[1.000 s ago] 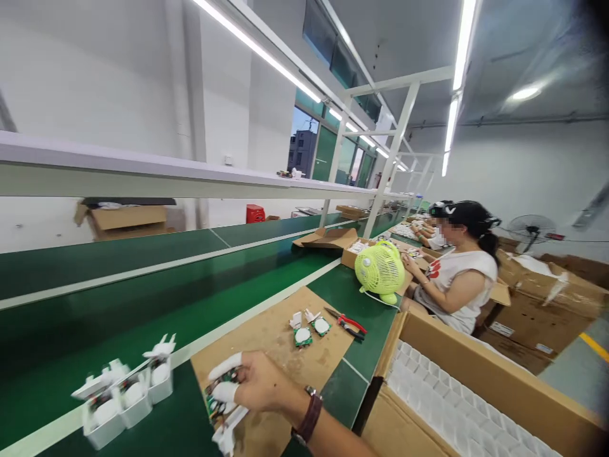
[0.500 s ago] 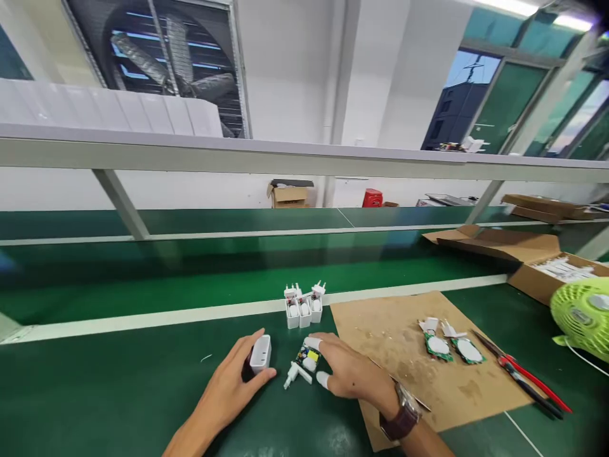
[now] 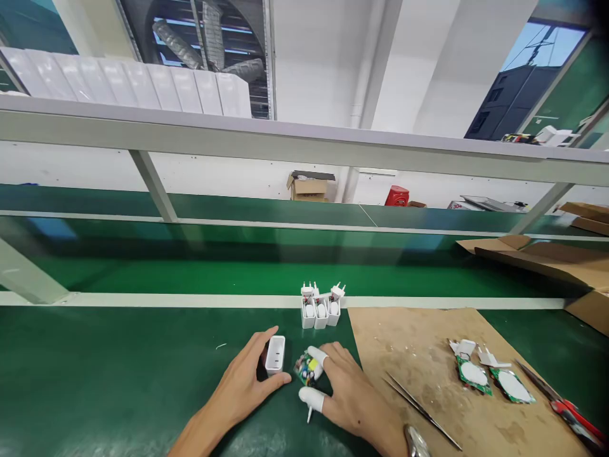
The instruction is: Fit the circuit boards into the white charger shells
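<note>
My left hand (image 3: 242, 386) grips a white plastic charger shell (image 3: 275, 355) standing on the green bench, thumb and fingers closed round it. My right hand (image 3: 345, 393), with white finger cots on two fingertips, pinches a small green circuit board (image 3: 307, 368) with a white plug part just right of the shell. Behind them, at the white strip, stand three white shells with boards and plug pins in them (image 3: 321, 306).
A brown cardboard mat (image 3: 428, 362) lies to the right with tweezers (image 3: 419, 409), two more boards with white plug parts (image 3: 490, 377) and red-handled cutters (image 3: 566, 406). An open carton (image 3: 547, 257) sits far right. A green conveyor belt (image 3: 190, 266) runs behind.
The view swung left from the co-worker and settled on my bench. My left hand came in holding a shell. My right hand lifted the board and moved it toward the shell.
</note>
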Demonstrator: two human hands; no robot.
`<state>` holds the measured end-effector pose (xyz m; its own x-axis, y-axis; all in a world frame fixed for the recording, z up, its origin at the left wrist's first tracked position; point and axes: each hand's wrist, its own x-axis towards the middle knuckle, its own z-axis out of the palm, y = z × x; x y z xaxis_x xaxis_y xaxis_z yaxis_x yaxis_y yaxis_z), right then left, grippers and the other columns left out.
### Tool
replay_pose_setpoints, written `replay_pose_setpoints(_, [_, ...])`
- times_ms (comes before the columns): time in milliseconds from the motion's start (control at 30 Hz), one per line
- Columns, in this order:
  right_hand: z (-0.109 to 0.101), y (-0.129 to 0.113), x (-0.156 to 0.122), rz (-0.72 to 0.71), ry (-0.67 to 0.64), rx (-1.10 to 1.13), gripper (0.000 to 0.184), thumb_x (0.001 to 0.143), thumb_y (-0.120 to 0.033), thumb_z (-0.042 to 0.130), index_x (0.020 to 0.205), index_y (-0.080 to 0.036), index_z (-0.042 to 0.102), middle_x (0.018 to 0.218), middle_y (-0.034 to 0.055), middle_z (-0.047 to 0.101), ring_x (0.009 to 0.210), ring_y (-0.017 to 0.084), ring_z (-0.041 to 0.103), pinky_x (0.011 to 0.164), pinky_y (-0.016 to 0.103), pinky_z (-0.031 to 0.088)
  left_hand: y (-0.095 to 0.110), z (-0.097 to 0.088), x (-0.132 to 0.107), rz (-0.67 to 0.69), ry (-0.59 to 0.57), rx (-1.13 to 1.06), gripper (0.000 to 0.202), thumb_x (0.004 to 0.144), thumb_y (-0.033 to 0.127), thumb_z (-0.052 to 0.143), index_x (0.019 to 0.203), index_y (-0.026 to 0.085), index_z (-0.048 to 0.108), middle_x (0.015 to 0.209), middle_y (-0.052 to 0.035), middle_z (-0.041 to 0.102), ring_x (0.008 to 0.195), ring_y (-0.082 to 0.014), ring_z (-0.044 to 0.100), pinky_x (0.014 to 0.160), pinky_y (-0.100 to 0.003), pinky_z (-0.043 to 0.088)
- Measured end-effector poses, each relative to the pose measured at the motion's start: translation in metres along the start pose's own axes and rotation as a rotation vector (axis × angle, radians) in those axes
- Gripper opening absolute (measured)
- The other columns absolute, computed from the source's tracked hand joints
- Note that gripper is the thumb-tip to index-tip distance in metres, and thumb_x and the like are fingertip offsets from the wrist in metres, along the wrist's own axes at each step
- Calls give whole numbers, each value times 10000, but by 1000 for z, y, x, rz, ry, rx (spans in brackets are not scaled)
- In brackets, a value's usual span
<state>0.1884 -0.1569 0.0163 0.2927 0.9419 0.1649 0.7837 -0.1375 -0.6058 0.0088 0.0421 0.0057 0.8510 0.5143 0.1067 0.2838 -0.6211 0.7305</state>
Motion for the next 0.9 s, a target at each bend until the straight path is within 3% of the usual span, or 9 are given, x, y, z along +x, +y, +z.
replay_pose_setpoints(100, [3,-1,-4,-83,-39,39,622,898,-220,672,1499,-197,513,1485,144,593,1415,304,521,1179,502,466,0,1,-1,-30,-22,0,743,872,363,756,1530,328,413,1171,-35,647,973,-233,671,878,-350,580])
replay_pose_setpoints(167, [6,4,-6,-71,-47,21,748,851,-280,751,1535,-171,470,1552,171,533,1491,347,435,1208,550,431,0,1,-2,-45,-27,0,765,860,353,768,1535,341,408,1150,-23,648,962,-230,668,871,-343,581])
replay_pose_setpoints(233, [11,9,-8,-61,-68,-2,828,799,-311,808,1538,-157,469,1553,190,530,1490,385,431,1201,590,432,-1,-1,-2,-51,-27,-1,797,847,353,785,1544,356,399,1168,-19,647,977,-232,666,886,-347,581])
replay_pose_setpoints(300, [19,11,-10,-74,-63,-15,779,810,-244,768,1529,-161,479,1523,186,560,1454,375,479,1186,583,456,-2,-2,-3,-50,-28,-2,840,834,363,806,1559,367,380,1194,-24,647,985,-235,664,889,-353,586])
replay_pose_setpoints(433, [31,8,-8,-125,60,-9,710,812,-99,641,1497,-203,483,1398,151,636,1293,306,616,1090,493,561,-5,-6,-4,-14,-14,-33,909,805,372,844,1576,370,363,1312,-54,641,1063,-251,662,948,-384,592])
replay_pose_setpoints(533, [28,6,-3,-166,209,13,711,803,-61,597,1479,-242,469,1271,117,663,1171,274,662,986,440,619,-8,-6,-5,-6,-4,-63,916,801,367,850,1580,362,368,1396,-75,629,1175,-279,654,1058,-445,557])
replay_pose_setpoints(700, [12,-1,-2,-214,458,17,638,940,-120,555,1542,-235,381,1326,159,612,1267,300,612,965,452,626,-6,3,-6,-33,2,-117,863,864,276,766,1597,372,322,1421,-70,633,1253,-284,653,1106,-481,542])
replay_pose_setpoints(900, [10,-18,-4,-394,498,-180,726,915,-73,570,1594,-202,345,1292,163,661,1243,337,627,976,529,611,2,16,-8,244,69,6,803,944,118,588,1621,360,232,1484,-79,578,1410,-276,515,1190,-497,474])
